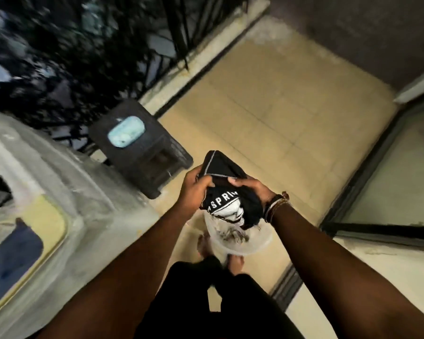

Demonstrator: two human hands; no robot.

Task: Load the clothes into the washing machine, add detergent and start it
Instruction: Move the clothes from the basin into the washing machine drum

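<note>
A black garment with white stitching and a lettered band is bunched between both hands, in front of me at waist height. My left hand grips its left side and my right hand grips its right side. Under it, on the floor by my feet, stands a clear plastic tub with more cloth inside. The washing machine fills the left of the view; it is a pale top-loader under a cover, its yellow-rimmed opening showing dark blue fabric inside.
A dark stool with a pale blue container on it stands beyond the machine. A black railing with foliage behind runs along the back left. Beige floor tiles stretch ahead; a glass sliding door frame lies to the right.
</note>
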